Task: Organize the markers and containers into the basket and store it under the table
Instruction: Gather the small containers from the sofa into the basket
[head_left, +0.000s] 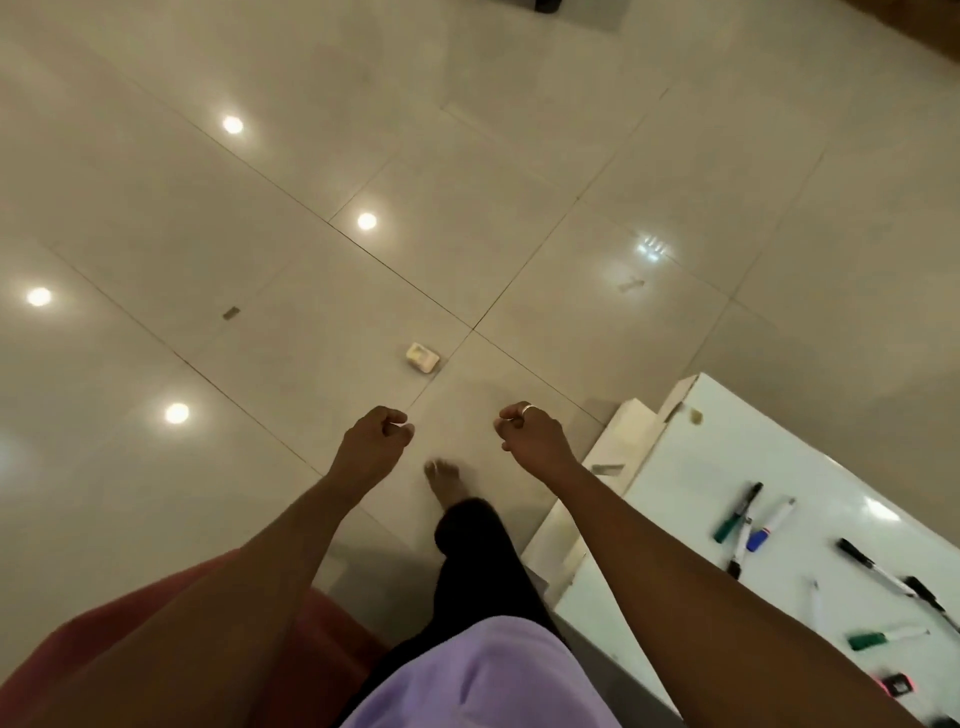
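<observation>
Several markers (737, 512) lie scattered on the white table (691, 467) at the near right, among them a green-capped one (883, 638) and a black one (872, 566), apart from each other. Over the tiled floor (467, 182), the left hand (376, 441) and right hand (530, 434) hang with fingers curled loosely inward, holding nothing. A small cream box (422, 357) sits on the floor beyond them.

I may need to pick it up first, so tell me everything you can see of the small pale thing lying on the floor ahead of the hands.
The small pale block looks cream-white with a yellowish top, box-shaped with rounded edges. It lies flat on the glossy tiled floor, beside a crossing of tile joints, alone, touching nothing else. Too blurred to tell what it is.
</observation>
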